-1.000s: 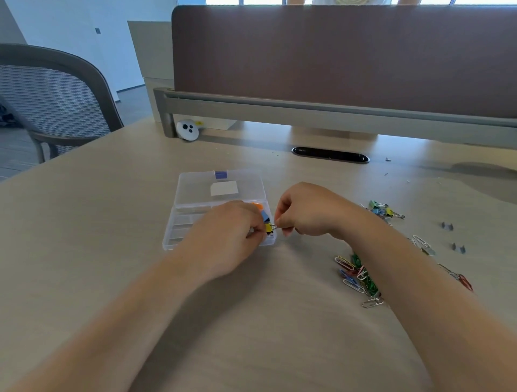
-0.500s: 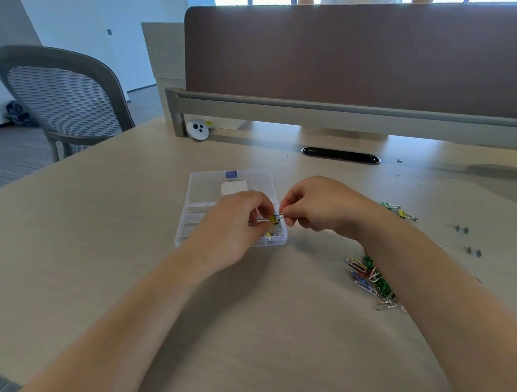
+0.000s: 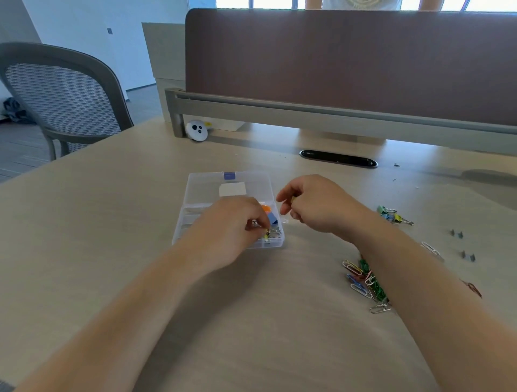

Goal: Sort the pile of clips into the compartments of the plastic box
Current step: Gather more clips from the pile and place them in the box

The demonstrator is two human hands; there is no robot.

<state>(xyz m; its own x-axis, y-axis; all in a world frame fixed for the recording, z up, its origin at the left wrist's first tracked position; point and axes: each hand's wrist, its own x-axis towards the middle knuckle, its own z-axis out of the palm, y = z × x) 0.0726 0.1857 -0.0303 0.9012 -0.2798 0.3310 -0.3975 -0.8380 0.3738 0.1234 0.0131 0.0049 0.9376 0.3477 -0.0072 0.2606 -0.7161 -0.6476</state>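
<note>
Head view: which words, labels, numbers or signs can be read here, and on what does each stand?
No text can be read.
White label on the plastic box: no writing can be made out.
Yellow emblem on the shirt at the top edge: blurred and cut off, unreadable.

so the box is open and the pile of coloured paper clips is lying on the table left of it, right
No. The head view shows the pile of coloured paper clips lying on the table to the right of the open plastic box, not the left.
</note>
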